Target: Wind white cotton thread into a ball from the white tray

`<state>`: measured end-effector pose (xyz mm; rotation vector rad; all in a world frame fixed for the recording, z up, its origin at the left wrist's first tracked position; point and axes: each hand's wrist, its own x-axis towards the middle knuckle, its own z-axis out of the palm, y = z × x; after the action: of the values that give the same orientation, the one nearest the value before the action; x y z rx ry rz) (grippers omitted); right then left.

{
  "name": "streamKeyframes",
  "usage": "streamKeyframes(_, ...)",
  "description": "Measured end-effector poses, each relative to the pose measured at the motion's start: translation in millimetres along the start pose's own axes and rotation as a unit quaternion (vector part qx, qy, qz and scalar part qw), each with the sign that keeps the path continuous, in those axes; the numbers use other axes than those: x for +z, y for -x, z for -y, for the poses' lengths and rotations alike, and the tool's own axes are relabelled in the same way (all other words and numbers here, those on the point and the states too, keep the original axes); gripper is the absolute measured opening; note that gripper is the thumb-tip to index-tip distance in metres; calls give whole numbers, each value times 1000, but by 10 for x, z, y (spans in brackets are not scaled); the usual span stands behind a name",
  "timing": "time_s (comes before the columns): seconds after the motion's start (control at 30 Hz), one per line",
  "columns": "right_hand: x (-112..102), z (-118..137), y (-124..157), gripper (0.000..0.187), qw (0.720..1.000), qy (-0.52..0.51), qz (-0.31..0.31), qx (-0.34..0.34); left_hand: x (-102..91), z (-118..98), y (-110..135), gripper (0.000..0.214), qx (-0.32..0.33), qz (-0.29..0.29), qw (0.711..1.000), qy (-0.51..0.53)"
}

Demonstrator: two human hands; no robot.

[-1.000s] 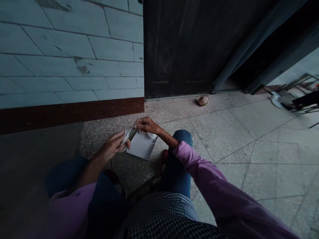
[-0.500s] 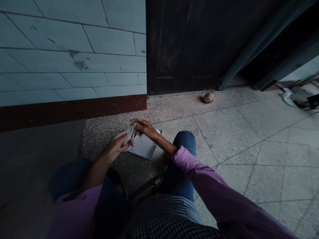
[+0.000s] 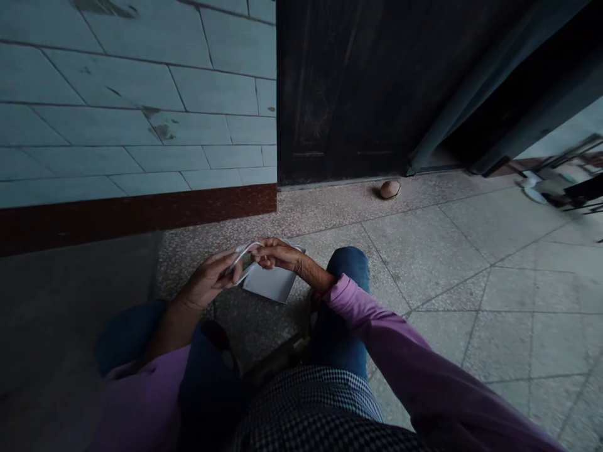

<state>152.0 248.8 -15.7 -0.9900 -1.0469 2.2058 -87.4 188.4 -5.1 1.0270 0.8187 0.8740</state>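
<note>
Low in front of me, my left hand (image 3: 207, 280) and my right hand (image 3: 277, 254) meet above my knees, with their fingertips nearly touching. Both pinch a thin white elastic loop (image 3: 245, 254), and its ends run between my fingers. Under my hands lies a flat white packet (image 3: 269, 284), tilted and partly hidden by my right hand and wrist. What the loop is fixed to is hidden by my fingers.
A dark wooden door (image 3: 343, 94) and pale tiled wall (image 3: 141, 107) with maroon skirting (image 3: 141, 220) stand ahead. A small brown round object (image 3: 389, 189) lies on the stone floor (image 3: 471, 263) by the door. Chair legs (image 3: 560, 188) show at far right.
My right hand has moved down and left, closing on the white loop near my left hand. The packet shows less at its upper edge, and the view has shifted slightly.
</note>
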Motion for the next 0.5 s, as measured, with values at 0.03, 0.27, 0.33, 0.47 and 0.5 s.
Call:
streamKeyframes(0.03,-10,24,19,19,1000,5,-7,-3,-27,14,-5,43,3,-3,1000,3)
streamKeyframes(0.27,-55,218,176,21,997,26,-65,-33,75,32,-7,43,-20,7,999,-28)
streamKeyframes(0.33,-30,233,171,19,997,19,-74,-28,150,17,13,46,-29,29,999,-32)
streamKeyframes(0.47,48,136,58,18,996,7,-85,-25,219,33,2,47,-9,37,999,7)
streamKeyframes(0.5,74,83,14,21,996,9,-79,-27,218,45,-16,47,2,23,999,25)
